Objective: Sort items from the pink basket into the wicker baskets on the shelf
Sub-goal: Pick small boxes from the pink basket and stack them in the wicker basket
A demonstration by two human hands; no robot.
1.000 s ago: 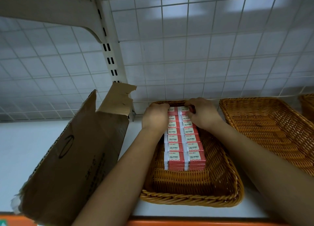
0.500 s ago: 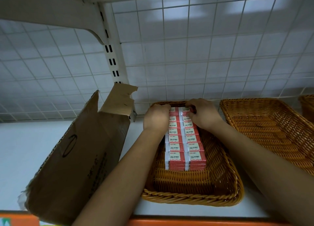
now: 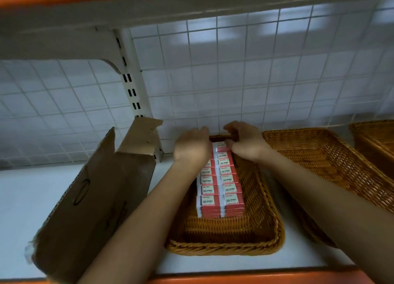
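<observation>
Two rows of red-and-white 2B cardboard boxes (image 3: pixel 220 189) are lying inside the oblong brown wicker basket (image 3: pixel 223 249). At its far end, the left hand (image 3: pixel 191 147) is reaching with relaxed fingers, and the right hand (image 3: pixel 247 145) is curling over the farthest box, grip unclear.

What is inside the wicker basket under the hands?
Two rows of stacked red 2B boxes sit along the middle of the wicker basket; the left hand and right hand cover the rows' far end.

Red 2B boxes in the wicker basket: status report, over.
Left hand, right hand at rows' far end, grip unclear. Red 2B boxes in two rows inside woven wicker basket. Brown cardboard box alongside.
</observation>
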